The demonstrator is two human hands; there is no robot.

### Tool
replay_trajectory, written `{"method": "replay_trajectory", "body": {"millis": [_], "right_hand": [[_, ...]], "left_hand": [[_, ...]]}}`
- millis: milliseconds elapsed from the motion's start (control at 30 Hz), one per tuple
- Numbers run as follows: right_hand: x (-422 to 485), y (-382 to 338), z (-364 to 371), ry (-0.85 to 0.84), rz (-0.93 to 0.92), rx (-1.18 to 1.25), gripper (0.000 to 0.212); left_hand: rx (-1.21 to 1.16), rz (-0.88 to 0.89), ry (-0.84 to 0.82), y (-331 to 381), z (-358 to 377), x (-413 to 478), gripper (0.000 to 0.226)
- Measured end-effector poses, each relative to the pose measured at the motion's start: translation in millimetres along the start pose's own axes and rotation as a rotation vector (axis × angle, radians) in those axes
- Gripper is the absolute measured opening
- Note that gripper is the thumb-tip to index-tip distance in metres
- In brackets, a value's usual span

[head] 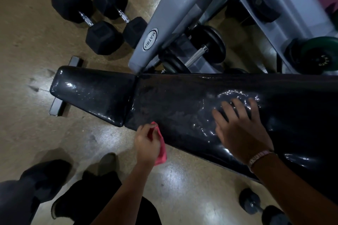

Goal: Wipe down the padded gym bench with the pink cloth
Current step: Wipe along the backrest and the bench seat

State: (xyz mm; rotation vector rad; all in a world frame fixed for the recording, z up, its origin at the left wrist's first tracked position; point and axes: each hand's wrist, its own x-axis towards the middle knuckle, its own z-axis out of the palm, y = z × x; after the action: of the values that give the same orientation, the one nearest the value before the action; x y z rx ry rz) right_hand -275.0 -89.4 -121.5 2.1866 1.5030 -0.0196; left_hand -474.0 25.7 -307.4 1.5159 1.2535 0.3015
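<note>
The black padded gym bench stretches across the middle of the view, its seat pad at the left and the long back pad running off to the right. Wet streaks shine on the back pad. My left hand grips the pink cloth at the bench's near edge, close to the gap between the two pads; most of the cloth hangs below the hand. My right hand lies flat on the back pad with fingers spread, holding nothing. A pale band circles that wrist.
Two black hex dumbbells lie on the tan floor beyond the seat pad. A grey Matrix rack with round dumbbells stands right behind the bench. A small dumbbell lies on the floor at lower right. My shoes are at lower left.
</note>
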Motion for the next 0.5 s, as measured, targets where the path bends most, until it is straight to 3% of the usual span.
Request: {"method": "replay_trajectory", "body": {"millis": [67,233,400,500], "right_hand": [[0,-1,0,0.005,0.011,-0.001,0.042],[-1,-1,7,0.052,0.015,-0.015,0.042],[-5,2,16,0.104,0.002,-0.041,0.045],[-5,2,17,0.101,0.004,-0.042,0.046]], "left_hand": [[0.024,-0.023,0.022,9,5,12,0.021],[-0.027,0.134,-0.08,23,9,0,0.017],[0.06,-0.001,-0.014,6,0,11,0.018],[0.034,0.033,0.027,31,13,32,0.018]]}}
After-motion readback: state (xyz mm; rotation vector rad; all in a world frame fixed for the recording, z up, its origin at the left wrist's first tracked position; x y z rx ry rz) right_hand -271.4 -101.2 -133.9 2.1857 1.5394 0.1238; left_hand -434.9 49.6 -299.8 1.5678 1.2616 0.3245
